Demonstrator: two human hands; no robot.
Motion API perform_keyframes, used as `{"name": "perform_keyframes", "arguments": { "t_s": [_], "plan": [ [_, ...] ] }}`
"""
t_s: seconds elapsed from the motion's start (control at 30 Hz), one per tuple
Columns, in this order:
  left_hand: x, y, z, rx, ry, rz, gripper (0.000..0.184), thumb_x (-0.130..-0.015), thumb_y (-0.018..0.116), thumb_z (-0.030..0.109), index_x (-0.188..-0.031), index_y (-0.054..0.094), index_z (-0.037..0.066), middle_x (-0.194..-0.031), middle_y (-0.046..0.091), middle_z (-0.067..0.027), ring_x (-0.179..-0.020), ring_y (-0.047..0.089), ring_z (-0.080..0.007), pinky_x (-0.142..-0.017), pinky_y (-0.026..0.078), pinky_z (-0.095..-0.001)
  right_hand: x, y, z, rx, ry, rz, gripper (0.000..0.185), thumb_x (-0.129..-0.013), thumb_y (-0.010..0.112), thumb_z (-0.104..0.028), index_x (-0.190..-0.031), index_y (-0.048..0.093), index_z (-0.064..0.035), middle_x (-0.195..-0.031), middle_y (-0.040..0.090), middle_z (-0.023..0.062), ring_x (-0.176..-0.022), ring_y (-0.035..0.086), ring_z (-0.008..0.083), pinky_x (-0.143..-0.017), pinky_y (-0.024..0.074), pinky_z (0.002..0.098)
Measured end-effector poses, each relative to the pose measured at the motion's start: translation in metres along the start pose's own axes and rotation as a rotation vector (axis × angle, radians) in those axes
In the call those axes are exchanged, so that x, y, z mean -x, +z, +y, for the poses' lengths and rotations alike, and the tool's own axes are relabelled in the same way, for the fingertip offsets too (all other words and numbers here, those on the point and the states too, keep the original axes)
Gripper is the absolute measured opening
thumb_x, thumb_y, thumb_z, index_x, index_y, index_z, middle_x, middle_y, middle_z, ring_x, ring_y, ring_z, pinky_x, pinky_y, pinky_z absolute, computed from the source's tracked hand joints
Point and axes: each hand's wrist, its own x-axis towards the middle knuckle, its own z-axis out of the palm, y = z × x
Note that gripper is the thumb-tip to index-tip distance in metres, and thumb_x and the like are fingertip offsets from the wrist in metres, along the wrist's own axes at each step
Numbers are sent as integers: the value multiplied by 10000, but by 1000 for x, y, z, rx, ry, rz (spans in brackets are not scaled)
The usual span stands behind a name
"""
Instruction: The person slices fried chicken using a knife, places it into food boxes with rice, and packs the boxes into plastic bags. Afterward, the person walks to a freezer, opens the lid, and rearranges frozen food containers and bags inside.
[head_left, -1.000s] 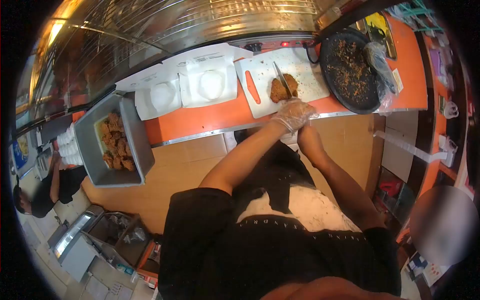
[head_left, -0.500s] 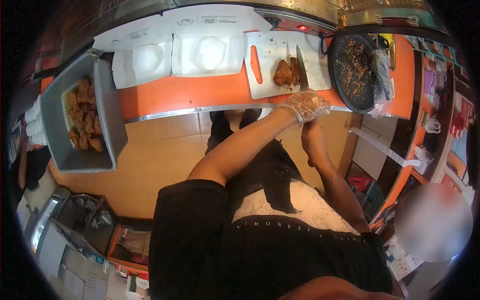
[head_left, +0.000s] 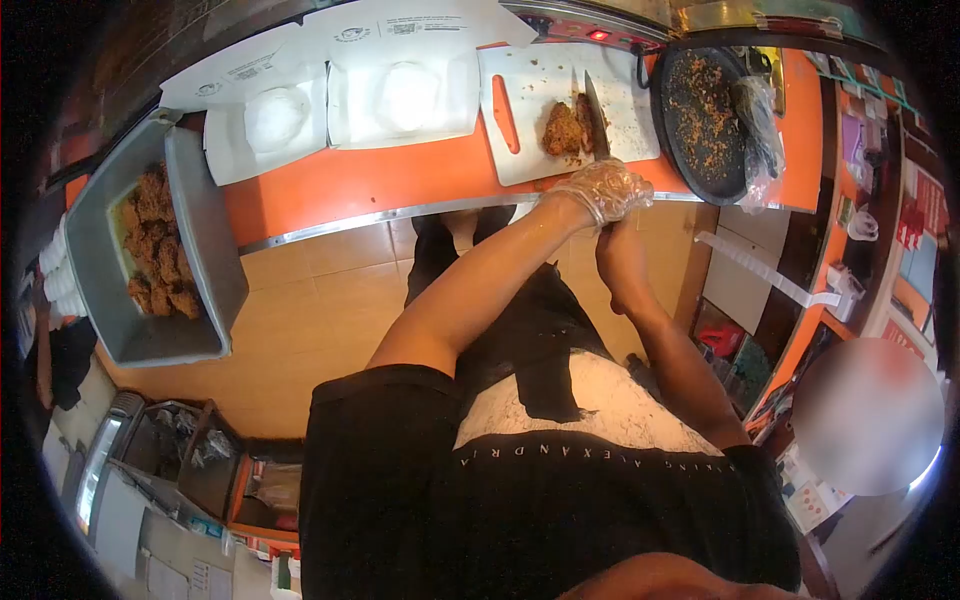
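A long knife [head_left: 597, 115] lies over the white cutting board [head_left: 630, 100], its blade beside a piece of brown fried chicken [head_left: 563, 130]. A narrower chicken strip [head_left: 585, 118] lies right against the blade. My left hand [head_left: 605, 190], in a clear plastic glove, is closed over the knife's handle at the board's near edge. Directly under it, my right hand [head_left: 622, 245] comes in from the right. The glove hides my right fingers, so their grip does not show. Most of the handle is covered too.
Two open white boxes [head_left: 350, 140], each with a white mound, stand left of the board. A grey tub [head_left: 230, 260] of fried chicken pieces is farther left. Crumbs cover a round black tray [head_left: 690, 180] on the right, with a plastic bag [head_left: 762, 150] at its edge.
The whole view has shifted slightly, with the counter sitting higher in the picture. My hands, the knife and the chicken keep nearly the same places relative to the board.
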Motion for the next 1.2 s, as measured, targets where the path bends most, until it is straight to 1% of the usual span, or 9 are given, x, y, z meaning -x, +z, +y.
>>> {"name": "perform_keyframes", "arguments": {
  "t_s": [0.43, 0.5, 0.53, 0.67, 0.7, 0.77, 0.83, 0.9, 1.2],
  "plan": [
    [-15, 1, -8, -84, -103, -144, 190, -926, 534, 221, -1022, 677, 140, -983, 712, -142, -889, 686, -352, -821, 551, -453, -28, 14, 19, -44, -80, -48, 413, -993, 436, -160, -1321, 490, 85, -1011, 632, 375, -956, 617, 544, -810, 513, 531],
    [-26, -16, 12, -161, -126, -302, 221, -945, 513, 231, -1053, 691, 157, -1052, 715, -126, -975, 683, -327, -882, 537, -447, -19, -43, -4, -299, 181, -372, 388, -975, 460, -133, -1298, 508, 77, -998, 632, 373, -992, 614, 539, -866, 507, 524],
    [-29, -17, 12, 131, -208, -219, 225, -961, 503, 246, -1054, 694, 172, -1055, 714, -118, -999, 680, -304, -879, 538, -445, -17, -65, -21, -194, 230, -435, 354, -970, 451, -115, -1264, 526, 68, -956, 643, 359, -895, 642, 522, -833, 516, 545],
    [-13, 30, -10, 21, -92, -181, 277, -985, 468, 300, -1010, 690, 135, -1029, 700, -160, -914, 680, -335, -800, 528, -461, -22, 5, 24, 6, -432, 381, 272, -981, 456, -153, -1135, 557, 47, -826, 653, 275, -715, 648, 465, -670, 533, 528],
    [-22, 13, -7, 3, -91, -187, 277, -985, 468, 300, -1010, 690, 135, -1029, 700, -160, -914, 680, -335, -800, 528, -461, -23, -9, 16, -47, -405, 354, 260, -984, 457, -163, -1103, 565, 41, -794, 655, 254, -671, 649, 451, -629, 537, 523],
    [-30, -20, 33, 111, -265, -279, 234, -963, 498, 243, -1043, 691, 136, -1054, 710, -131, -923, 685, -315, -827, 541, -431, -9, -62, -2, -349, 198, -302, 231, -977, 451, -140, -1065, 573, 36, -778, 658, 232, -700, 646, 468, -707, 541, 524],
    [-43, -25, 36, 127, -322, -306, 222, -952, 513, 214, -1059, 691, 137, -1067, 715, -116, -927, 687, -305, -841, 548, -415, -9, -78, 0, -366, 172, -310, 240, -981, 448, -139, -1039, 577, 55, -799, 657, 280, -731, 643, 503, -756, 520, 548],
    [-37, -12, 37, 19, -31, -24, 200, -943, 528, 187, -1063, 675, 127, -1043, 720, -110, -903, 684, -305, -818, 548, -411, 0, -55, 23, -215, -202, 54, 249, -974, 443, -150, -1087, 540, 50, -832, 631, 363, -774, 611, 546, -701, 486, 595],
    [19, -18, 48, 39, -165, 52, 193, -897, 544, 139, -1048, 665, 130, -1006, 714, -83, -953, 678, -291, -856, 518, -412, 18, -23, 12, -205, -234, -45, 260, -968, 479, -133, -892, 605, 82, -814, 627, 350, -784, 619, 530, -700, 493, 578]
  ]
}}
